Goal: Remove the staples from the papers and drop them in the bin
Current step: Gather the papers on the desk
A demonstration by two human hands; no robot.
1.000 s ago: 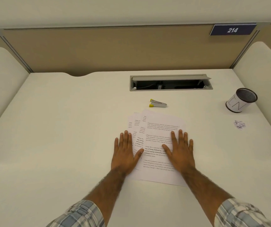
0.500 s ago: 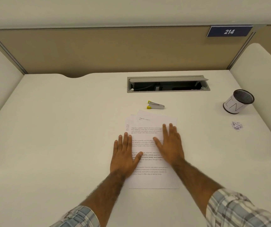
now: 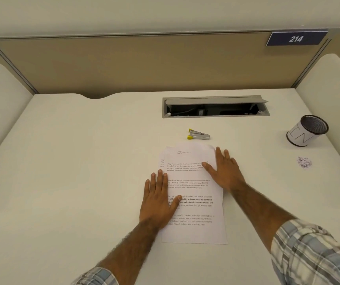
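A small stack of printed papers (image 3: 193, 194) lies on the white desk (image 3: 72, 182) in front of me, upper sheets fanned slightly to the left. My left hand (image 3: 159, 200) rests flat on the stack's left edge, fingers straight. My right hand (image 3: 224, 171) lies flat on the upper right of the stack, fingers spread. A silver staple remover with yellow tips (image 3: 198, 135) sits just beyond the papers. The bin (image 3: 306, 130), a dark mesh cup with a white label, stands at the far right. Staples in the papers are too small to see.
A little heap of loose staples (image 3: 304, 162) lies on the desk near the bin. An open cable tray (image 3: 215, 108) is set into the desk behind the remover. Tan partition panels (image 3: 144, 64) wall the back, white ones the sides.
The papers have been squared into a straighter stack. My right hand has slid up and to the right, toward the stack's upper right edge. My left hand has stayed on the left edge.
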